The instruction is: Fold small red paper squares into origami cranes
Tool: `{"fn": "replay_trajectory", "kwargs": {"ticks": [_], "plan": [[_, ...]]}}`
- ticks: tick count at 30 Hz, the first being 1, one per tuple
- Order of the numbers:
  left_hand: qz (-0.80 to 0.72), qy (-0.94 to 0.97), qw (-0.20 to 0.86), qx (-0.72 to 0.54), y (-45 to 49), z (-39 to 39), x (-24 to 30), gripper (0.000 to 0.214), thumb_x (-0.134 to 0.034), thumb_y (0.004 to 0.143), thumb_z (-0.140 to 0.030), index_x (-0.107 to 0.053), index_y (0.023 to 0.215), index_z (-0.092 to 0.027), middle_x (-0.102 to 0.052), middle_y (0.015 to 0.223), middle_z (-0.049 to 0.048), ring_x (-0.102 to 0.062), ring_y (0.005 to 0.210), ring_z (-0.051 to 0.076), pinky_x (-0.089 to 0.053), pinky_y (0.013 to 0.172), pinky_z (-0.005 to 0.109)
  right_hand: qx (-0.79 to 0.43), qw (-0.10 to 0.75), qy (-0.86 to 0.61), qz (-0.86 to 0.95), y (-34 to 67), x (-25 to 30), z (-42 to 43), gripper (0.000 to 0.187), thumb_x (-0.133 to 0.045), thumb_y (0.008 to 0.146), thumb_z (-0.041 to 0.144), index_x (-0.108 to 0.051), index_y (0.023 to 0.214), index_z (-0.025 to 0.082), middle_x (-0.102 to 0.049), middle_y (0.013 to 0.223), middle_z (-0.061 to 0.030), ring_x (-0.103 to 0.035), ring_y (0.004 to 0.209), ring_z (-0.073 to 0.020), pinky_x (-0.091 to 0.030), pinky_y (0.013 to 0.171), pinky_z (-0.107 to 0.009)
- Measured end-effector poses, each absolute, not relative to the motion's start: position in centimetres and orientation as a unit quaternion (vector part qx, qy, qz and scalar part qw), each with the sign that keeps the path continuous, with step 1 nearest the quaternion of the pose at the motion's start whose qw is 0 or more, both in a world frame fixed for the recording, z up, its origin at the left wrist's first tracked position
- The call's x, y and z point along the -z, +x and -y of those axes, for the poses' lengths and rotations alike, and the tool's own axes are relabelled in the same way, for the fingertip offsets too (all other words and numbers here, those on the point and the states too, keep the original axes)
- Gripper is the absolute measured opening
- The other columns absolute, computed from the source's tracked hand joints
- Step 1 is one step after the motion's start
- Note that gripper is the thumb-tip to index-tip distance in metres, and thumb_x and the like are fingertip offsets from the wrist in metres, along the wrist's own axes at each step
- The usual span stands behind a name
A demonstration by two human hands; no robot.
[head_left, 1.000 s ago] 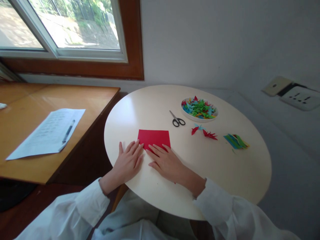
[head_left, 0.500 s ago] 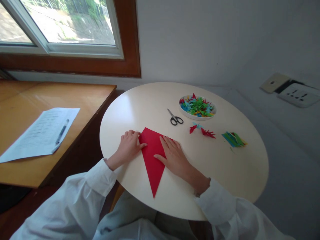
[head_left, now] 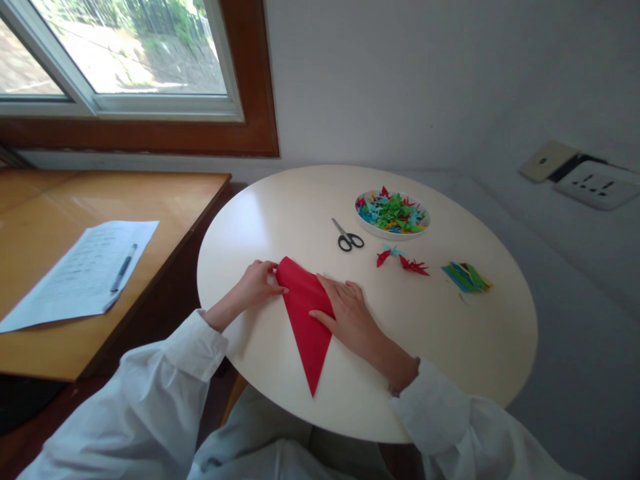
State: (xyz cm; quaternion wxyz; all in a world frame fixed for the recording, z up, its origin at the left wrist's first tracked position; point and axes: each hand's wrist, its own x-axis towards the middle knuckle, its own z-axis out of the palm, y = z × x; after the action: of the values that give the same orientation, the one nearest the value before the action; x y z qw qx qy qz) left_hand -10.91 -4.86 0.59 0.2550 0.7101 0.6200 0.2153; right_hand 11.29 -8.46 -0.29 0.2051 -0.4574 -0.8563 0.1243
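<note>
Paper (head_left: 306, 320) between left hand (head_left: 257, 283), right hand (head_left: 350, 317)

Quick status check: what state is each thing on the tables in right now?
red paper: folded to a triangle, flat on the round table.
left hand: pinching its upper corner.
right hand: open, pressing its right edge.
scissors: shut, lying flat.
dish: heaped with folded paper cranes.
pen: lying on a printed sheet.

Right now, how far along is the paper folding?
Done: the red paper lies folded into a triangle on the table, and the dish holds many small folded figures. In hand: the left hand pinches its far corner; the right hand presses it flat. Left: coloured sheets lie stacked, apparently unfolded.
</note>
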Motion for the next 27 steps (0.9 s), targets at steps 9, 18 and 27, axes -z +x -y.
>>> {"fn": "replay_trajectory", "kwargs": {"ticks": [9,18,27], "plan": [[-0.49,0.59,0.543,-0.342,-9.7,5.4,-2.6,0.023,-0.066,0.067,-0.03,-0.068,0.082,-0.012,-0.07,0.085,0.008,-0.062,0.074,0.019,-0.049,0.068,0.031,-0.18,0.33,-0.482,0.791,11.8,1.2,7.8,0.075,-0.065,0.072,0.026,-0.026,0.137,0.024,-0.04,0.137,-0.0123,-0.034,0.128,-0.027,-0.029,0.102,-0.049],[-0.489,0.61,0.35,-0.516,-8.5,5.9,-7.5,0.012,-0.071,0.063,-0.025,-0.066,0.069,-0.015,-0.068,0.073,0.0046,-0.062,0.071,0.017,-0.049,0.068,0.03,-0.319,0.563,-0.441,0.621,13.6,-0.7,4.1,0.047,-0.068,0.068,0.028,-0.054,0.112,0.021,-0.066,0.099,-0.0078,-0.06,0.097,-0.0221,-0.046,0.086,-0.042],[-0.427,0.748,0.299,-0.411,-10.6,8.8,-3.9,0.02,-0.066,0.069,-0.03,-0.062,0.085,-0.019,-0.064,0.107,0.0129,-0.059,0.101,0.026,-0.048,0.085,0.039,-0.135,0.42,-0.394,0.807,14.8,-0.8,6.2,0.024,-0.047,0.077,0.007,-0.064,0.081,0.022,-0.068,0.093,-0.0053,-0.061,0.093,-0.0196,-0.047,0.085,-0.04]]}}
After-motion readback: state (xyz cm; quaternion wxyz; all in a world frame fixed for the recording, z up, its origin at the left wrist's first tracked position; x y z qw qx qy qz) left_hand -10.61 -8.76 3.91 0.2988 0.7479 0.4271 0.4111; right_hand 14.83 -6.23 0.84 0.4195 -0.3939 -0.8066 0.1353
